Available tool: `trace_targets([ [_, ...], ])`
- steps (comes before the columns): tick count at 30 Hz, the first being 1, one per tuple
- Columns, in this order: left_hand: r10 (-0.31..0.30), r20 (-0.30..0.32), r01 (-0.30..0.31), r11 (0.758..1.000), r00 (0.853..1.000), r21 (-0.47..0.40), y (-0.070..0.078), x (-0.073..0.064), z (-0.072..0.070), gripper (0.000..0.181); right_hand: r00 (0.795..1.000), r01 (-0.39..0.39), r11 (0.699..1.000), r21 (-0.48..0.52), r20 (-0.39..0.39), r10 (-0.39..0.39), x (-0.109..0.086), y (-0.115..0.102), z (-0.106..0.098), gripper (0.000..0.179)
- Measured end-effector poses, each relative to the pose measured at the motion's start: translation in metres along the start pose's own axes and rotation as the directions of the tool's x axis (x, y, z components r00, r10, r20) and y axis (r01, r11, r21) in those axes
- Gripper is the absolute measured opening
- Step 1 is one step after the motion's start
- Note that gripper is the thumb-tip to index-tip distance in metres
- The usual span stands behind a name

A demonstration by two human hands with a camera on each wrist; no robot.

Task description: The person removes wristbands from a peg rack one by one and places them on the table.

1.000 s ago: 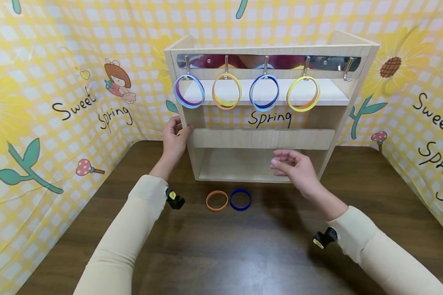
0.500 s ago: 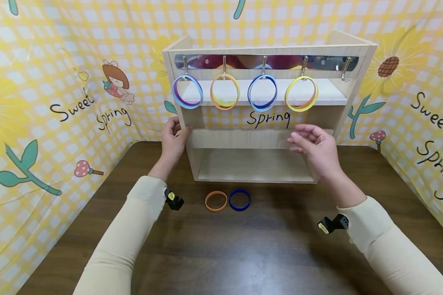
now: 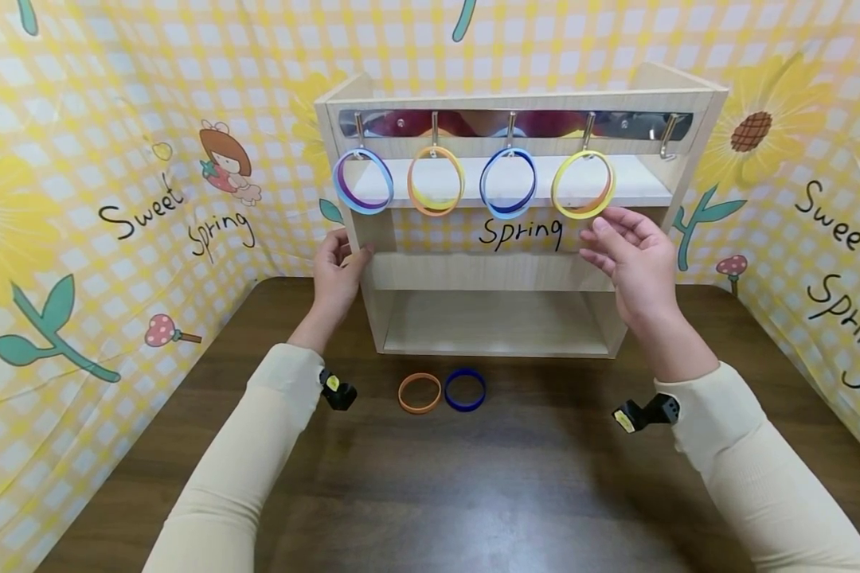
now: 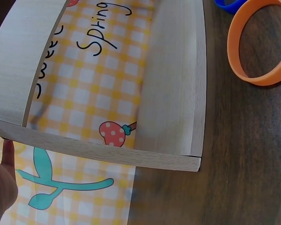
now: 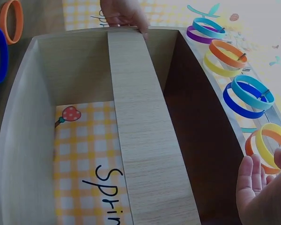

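Observation:
A light wooden shelf unit (image 3: 516, 272) stands on the dark table with a metal hook rail (image 3: 566, 123) across its top. My left hand (image 3: 337, 274) grips its left side panel, thumb at the front edge. From the rail hang silicone wristbands in pairs: a light blue wristband (image 3: 380, 205) with a purple one, an orange wristband (image 3: 437, 212) with a yellow one, then light and dark blue together. My right hand (image 3: 641, 263), fingers loosely extended, is at the lower edge of the rightmost pair, a yellow wristband (image 3: 576, 215) and an orange wristband (image 5: 249, 146).
In front of the shelf unit, another orange wristband (image 3: 420, 411) and a dark blue wristband (image 3: 466, 408) lie side by side on the table (image 3: 430, 493). A fifth hook (image 3: 668, 139) is at the rail's right end. Checked cloth (image 3: 208, 95) surrounds the table.
My right hand has moved up and to the right, from before the lower shelf to the rightmost hanging wristbands. My left hand keeps its grip on the side panel.

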State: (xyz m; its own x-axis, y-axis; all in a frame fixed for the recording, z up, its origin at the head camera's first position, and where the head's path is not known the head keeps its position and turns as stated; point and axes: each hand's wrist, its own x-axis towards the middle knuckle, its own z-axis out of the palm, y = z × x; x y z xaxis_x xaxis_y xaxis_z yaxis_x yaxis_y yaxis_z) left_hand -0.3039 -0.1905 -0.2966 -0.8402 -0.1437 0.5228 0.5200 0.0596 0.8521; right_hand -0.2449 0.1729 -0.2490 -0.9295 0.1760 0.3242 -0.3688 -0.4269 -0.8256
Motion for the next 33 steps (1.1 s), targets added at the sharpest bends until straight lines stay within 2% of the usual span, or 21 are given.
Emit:
trace_targets([
  [5,0.001,0.006,-0.001,1.000,1.000,-0.004,-0.001,0.002,0.001,0.033,1.000,-0.013,0.999,0.031,0.000,0.013,0.004,-0.007,0.000,0.030],
  [15,-0.003,0.009,0.003,1.000,1.000,0.000,0.000,0.000,0.001,0.035,0.999,-0.039,0.999,-0.004,0.002,0.039,0.007,-0.013,0.003,0.037],
  [27,-0.016,0.002,0.016,1.000,1.000,-0.004,-0.002,0.000,0.000,0.036,0.998,-0.056,0.998,-0.026,-0.017,0.056,0.009,-0.014,0.005,0.033],
  [33,-0.014,-0.003,0.014,1.000,1.000,-0.012,-0.003,0.001,-0.001,0.029,0.998,-0.057,0.998,-0.031,-0.021,0.057,0.006,-0.018,0.004,0.031],
])
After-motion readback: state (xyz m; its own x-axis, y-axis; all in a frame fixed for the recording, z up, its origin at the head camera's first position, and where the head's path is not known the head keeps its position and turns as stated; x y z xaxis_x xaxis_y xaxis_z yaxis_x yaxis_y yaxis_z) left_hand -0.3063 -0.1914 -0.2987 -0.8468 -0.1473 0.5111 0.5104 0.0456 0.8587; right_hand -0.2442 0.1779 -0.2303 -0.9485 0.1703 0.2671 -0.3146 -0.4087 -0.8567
